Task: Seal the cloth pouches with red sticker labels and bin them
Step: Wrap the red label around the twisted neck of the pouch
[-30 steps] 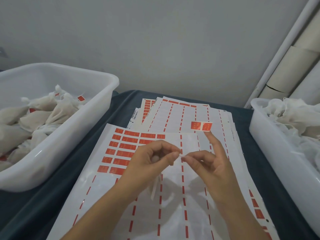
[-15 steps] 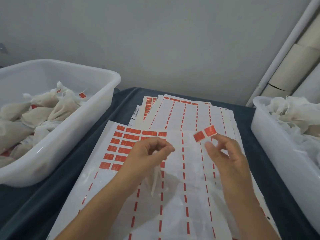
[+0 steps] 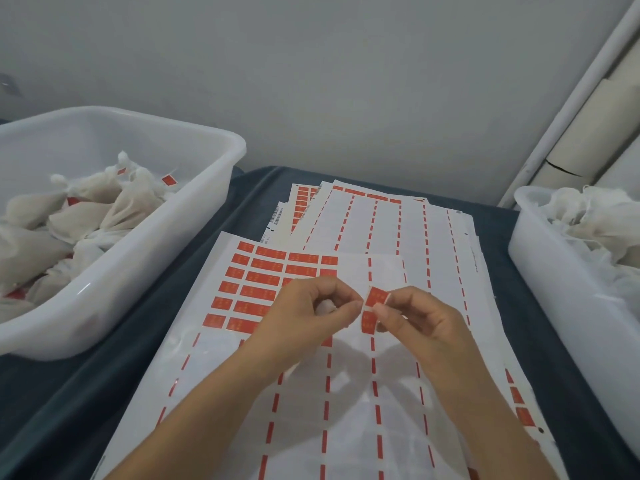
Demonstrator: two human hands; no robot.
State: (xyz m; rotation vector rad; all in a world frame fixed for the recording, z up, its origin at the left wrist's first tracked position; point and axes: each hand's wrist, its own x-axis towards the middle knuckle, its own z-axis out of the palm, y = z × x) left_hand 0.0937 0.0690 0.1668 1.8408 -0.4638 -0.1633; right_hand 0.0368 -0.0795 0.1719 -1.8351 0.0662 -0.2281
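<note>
Left hand (image 3: pixel 304 313) grips a cloth pouch (image 3: pixel 325 308); right hand (image 3: pixel 419 317) pinches a red sticker label (image 3: pixel 374 306) beside it. Sealed pouches (image 3: pixel 104 209) fill the left bin (image 3: pixel 166 258); unsealed ones (image 3: pixel 595 220) remain in the right bin (image 3: pixel 554 289).

A red sticker label (image 3: pixel 374 306) with faint paler markings sits between the fingertips, edged in white. Under it, the white backing sheet (image 3: pixel 346 393) carries broken red dashed lines running near to far, with a block of solid red labels (image 3: pixel 263 282) at its far left. The left bin (image 3: pixel 145 271) is translucent white, holding cream pouches (image 3: pixel 104 209) flecked red. The right bin (image 3: pixel 568 306) is white too. The tablecloth (image 3: pixel 86 393) is dark blue-grey.
</note>
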